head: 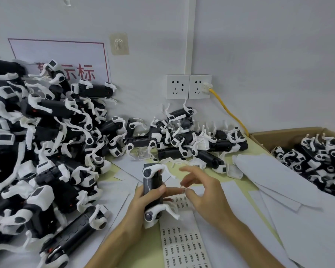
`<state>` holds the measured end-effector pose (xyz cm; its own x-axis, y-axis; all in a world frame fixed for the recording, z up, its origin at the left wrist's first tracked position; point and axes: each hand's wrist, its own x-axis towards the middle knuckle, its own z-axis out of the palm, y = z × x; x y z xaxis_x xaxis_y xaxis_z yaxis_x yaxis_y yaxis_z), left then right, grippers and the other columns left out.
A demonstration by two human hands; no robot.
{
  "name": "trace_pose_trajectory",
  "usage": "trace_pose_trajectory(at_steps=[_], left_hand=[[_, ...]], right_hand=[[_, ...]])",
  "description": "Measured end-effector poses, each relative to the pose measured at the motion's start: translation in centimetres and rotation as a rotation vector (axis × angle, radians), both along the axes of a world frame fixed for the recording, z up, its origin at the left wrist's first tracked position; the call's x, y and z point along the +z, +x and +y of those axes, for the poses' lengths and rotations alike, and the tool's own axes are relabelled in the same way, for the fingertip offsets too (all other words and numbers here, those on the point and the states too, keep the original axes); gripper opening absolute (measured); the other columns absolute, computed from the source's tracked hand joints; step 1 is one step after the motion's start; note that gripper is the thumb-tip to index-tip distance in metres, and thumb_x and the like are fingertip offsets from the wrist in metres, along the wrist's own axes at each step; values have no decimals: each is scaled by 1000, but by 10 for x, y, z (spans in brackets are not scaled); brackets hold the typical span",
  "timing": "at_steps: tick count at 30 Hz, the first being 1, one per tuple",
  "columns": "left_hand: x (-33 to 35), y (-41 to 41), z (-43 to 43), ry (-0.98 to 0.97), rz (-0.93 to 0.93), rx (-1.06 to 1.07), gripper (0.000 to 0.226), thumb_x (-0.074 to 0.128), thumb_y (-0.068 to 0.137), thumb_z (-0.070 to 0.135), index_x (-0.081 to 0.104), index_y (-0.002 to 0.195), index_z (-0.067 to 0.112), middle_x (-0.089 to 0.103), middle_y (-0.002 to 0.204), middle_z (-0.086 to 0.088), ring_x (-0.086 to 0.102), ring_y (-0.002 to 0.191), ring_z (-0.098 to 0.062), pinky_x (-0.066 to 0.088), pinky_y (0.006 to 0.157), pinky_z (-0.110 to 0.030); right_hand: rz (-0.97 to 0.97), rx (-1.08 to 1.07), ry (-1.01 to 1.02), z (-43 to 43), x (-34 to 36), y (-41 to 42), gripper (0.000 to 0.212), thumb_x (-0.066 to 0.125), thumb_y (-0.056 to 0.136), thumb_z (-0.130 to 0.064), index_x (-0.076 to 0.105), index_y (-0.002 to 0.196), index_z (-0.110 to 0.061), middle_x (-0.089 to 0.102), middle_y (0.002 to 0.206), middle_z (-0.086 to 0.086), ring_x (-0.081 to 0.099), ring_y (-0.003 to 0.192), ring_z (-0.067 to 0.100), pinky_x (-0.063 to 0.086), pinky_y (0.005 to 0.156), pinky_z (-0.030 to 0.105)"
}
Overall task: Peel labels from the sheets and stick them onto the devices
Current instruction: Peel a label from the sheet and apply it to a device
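Label [183,189] looks pinched in the fingers of the right hand [204,193]; the left hand [141,202] clamps its fingers around the robot-dog device [153,181], steadying it for sticking.

2 wall sockets [177,87], 1 holding a yellow cable [228,111].

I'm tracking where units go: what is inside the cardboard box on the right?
The cardboard box holds a heap of black-and-white devices with white legs. Its floor is hidden under them, and white paper sheets cover its near side.
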<state>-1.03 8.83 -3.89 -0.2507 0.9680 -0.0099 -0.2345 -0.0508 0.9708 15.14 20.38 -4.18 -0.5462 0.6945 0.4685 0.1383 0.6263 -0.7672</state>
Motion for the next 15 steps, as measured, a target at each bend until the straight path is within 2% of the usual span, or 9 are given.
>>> trace_pose_trajectory(at_steps=[2,3,6,9,11,13,15], left_hand=[[4,3,-1,-5,-63,2,34,72,82,22,57,108,5,80,101,-11,77,87,-16,56,61,-19],[3,3,-2,3,-85,1,35,66,83,24,54,109,4,80,100,-10,77,83,-14,55,57,-17],[3,4,-4,13,-141,-22,27,57,87,26,53,109,10,78,117,-8,77,97,-12,55,58,-16],[2,3,-2,16,-159,-21,27,60,84,27,58,105,10,78,117,-7,77,98,-13,54,55,-15],[1,1,-1,17,-123,-28,17,70,80,27,72,94,17,80,110,-5,77,94,-11,54,57,-15],[3,2,0,27,-79,-44,6,76,78,27,81,81,28,80,107,-4,76,99,-11,56,68,-17],[0,0,2,44,-59,-29,13,76,77,36,83,85,29,79,110,-5,75,107,-18,58,80,-24]], right_hand=[[1,-29,-39,0,0,0,55,65,84,1,63,128,-33,71,96,-11,69,92,8,51,81,16],[14,-54,-61,0,0,-1,51,65,86,1,66,124,-33,72,95,-12,69,91,7,52,82,17],[54,-101,-144,4,3,0,24,71,90,-4,76,96,-27,75,91,-14,71,89,8,56,86,27],[92,-85,-223,5,5,-1,15,76,89,-8,77,88,-23,76,87,-9,73,83,13,59,84,34],[101,-81,-244,4,5,-1,12,78,88,-10,78,87,-22,77,86,-8,74,81,13,60,81,34],[98,-90,-252,4,4,-2,11,79,87,-12,78,87,-23,77,86,-8,74,81,12,60,80,33],[94,-96,-267,4,4,-3,11,80,87,-13,78,85,-24,76,85,-8,74,80,12,60,79,33]])
